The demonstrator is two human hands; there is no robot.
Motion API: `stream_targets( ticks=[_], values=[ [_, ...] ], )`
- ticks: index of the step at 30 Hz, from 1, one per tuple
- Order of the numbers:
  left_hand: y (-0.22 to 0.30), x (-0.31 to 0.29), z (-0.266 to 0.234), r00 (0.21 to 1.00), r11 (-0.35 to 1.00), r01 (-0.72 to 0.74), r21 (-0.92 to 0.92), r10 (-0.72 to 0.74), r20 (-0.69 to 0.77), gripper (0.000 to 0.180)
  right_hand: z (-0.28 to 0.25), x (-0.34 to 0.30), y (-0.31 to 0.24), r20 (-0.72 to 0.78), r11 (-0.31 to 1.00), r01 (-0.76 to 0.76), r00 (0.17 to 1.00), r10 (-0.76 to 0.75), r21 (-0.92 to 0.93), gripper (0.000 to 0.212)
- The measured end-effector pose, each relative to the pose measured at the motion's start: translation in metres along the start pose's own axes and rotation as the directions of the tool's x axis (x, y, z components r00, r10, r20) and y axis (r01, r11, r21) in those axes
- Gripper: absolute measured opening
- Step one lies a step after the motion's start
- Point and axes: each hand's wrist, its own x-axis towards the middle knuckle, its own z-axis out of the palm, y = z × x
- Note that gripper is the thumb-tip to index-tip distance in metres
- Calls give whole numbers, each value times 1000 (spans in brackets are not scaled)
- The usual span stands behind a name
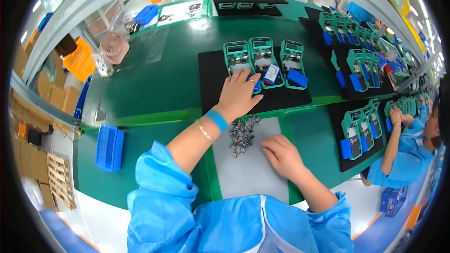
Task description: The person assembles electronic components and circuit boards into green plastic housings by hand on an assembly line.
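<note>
My left hand (239,94) reaches across to the leftmost of three teal device housings (236,51) on a black foam mat (211,77). Its fingers close over the lower end of that housing, hiding much of it, and a bit of a blue block shows beside the fingers. In the middle housing (261,43) lies a blue block with a white label (271,74); the right housing (293,49) carries a plain blue block (297,78). My right hand (283,158) rests on a grey mat (239,173) with fingers curled together, beside a pile of small dark metallic parts (241,136). Whatever it may hold is hidden.
A blue bin (109,147) stands at the left of the green bench (154,159). More teal housings (361,126) sit on black mats at the right, near a co-worker in a blue smock (403,154). A pink fan (114,47) is at the far left.
</note>
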Motion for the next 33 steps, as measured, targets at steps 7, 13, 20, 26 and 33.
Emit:
stream_targets(
  ticks=[7, 13, 20, 26, 33],
  values=[
    [-15, -2, 2, 991, 968, 29, -250, -60, -116, 41, 22, 30, -8, 52, 1000, -18, 998, 17, 9, 15],
    [-50, 1, -4, 771, 581, 265, -770, -607, -192, 30, 24, 30, -11, 17, 991, -93, 996, 92, 97, 9],
    [-41, -13, -8, 957, 997, 9, -76, -31, -290, 51, -10, 27, -9, 273, 893, -365, 860, 432, -264, 14],
    [-33, -24, 7, 992, 992, -77, 102, 87, -92, 52, -14, 27, -1, 164, 978, -117, 976, 145, -170, 7],
    [-31, -36, -5, 994, 994, -72, 83, 79, -78, 48, -11, 25, 5, 181, 972, 32, 983, 11, -231, 10]
  ],
)
